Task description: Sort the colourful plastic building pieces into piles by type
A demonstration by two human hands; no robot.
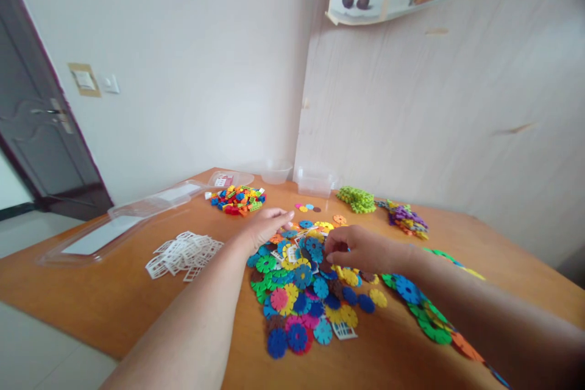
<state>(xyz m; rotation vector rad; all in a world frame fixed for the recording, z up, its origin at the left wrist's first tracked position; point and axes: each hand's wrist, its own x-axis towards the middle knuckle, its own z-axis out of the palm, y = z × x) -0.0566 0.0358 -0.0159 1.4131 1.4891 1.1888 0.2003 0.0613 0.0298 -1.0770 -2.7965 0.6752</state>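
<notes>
A heap of flat coloured snowflake discs (304,292) lies in the middle of the orange table (114,292). My left hand (265,226) rests palm down on the heap's far left edge, fingers stretched out toward the discs. My right hand (361,250) hovers over the heap's far right side, its fingers curled in a pinch on a small piece I cannot make out. A joined row of green, blue and orange discs (427,314) runs under my right forearm.
White lattice pieces (183,254) lie left of the heap. Small coloured bricks (237,199), a green pile (357,199) and a purple pile (406,219) sit farther back. Clear plastic lids (123,222) and tubs (314,181) line the far edge by the wall.
</notes>
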